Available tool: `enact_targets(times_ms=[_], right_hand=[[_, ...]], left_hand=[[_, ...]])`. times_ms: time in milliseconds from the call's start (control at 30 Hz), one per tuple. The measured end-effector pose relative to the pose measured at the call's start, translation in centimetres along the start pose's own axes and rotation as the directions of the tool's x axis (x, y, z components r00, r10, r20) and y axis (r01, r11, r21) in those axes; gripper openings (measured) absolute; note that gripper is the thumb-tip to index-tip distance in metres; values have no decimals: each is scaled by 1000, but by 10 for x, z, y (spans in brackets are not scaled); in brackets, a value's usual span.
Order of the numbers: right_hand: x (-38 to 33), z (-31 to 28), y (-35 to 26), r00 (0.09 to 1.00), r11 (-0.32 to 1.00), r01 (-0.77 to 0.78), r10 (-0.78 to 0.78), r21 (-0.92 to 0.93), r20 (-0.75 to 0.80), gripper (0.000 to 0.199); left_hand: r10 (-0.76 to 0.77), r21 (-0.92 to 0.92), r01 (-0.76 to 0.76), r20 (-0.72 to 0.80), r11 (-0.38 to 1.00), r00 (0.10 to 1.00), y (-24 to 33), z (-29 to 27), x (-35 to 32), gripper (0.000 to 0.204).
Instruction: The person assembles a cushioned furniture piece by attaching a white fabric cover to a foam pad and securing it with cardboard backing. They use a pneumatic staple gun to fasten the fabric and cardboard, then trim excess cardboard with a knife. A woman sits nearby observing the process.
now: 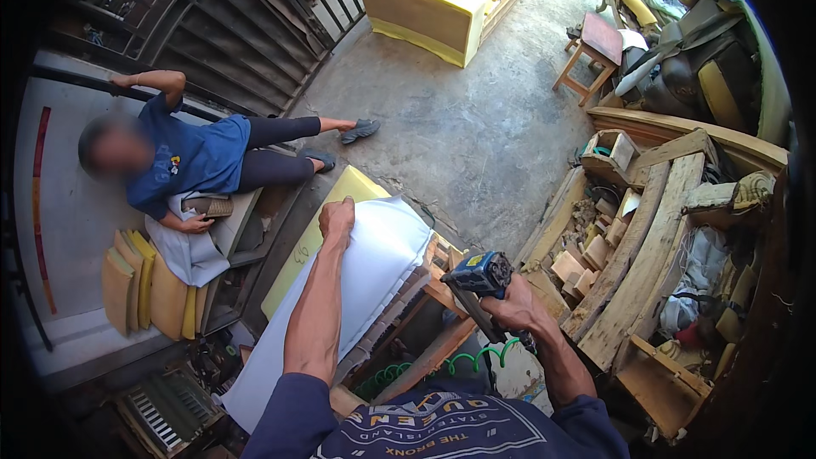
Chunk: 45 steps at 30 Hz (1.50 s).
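My left hand [337,219] is closed on the far edge of a white fabric sheet [387,234]. The sheet drapes over a wooden frame [440,285], whose bare slats show on the right side. A yellow foam slab [297,259] with handwriting on it lies left of the sheet, partly beneath it. In my right hand [514,304] is a blue and black air stapler [483,274], held to the right of the frame, its nose apart from the fabric. A green coiled air hose [463,363] runs below the stapler.
At the left a person [200,153] sits beside upright foam pieces [132,280]. A timber bin [650,246] of wood offcuts stands at the right. Farther back are a wooden stool [599,41], a foam-covered block [425,13] and a metal gate [229,30].
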State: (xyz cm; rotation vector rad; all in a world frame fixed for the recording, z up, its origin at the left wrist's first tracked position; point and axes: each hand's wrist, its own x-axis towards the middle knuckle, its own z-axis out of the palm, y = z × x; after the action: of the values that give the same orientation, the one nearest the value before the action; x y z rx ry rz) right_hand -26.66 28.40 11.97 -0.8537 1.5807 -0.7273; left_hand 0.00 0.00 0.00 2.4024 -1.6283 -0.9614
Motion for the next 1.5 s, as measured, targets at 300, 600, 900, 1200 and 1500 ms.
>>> enact_targets(times_ms=[300,600,900,1200,1500], right_hand=[[81,-13,-2,958,971,-203,223,-124,183,37],[90,4,-9,971,983,-112,139,-142,197,42],[93,12,-7,988,998,-26,35,-56,151,34],[66,23,-38,970,957,-141,184,-253,157,26],[57,35,-55,969,926,-166,216,-339,117,27]], left_hand=[[-20,-323,65,142,944,990,-1,-4,-2,40],[-90,-275,148,214,950,973,1,-8,3,41],[-53,-103,74,195,992,979,11,-12,-3,48],[-112,-36,125,257,991,960,13,-13,-1,48],[-78,-37,89,245,995,966,10,-5,4,46]])
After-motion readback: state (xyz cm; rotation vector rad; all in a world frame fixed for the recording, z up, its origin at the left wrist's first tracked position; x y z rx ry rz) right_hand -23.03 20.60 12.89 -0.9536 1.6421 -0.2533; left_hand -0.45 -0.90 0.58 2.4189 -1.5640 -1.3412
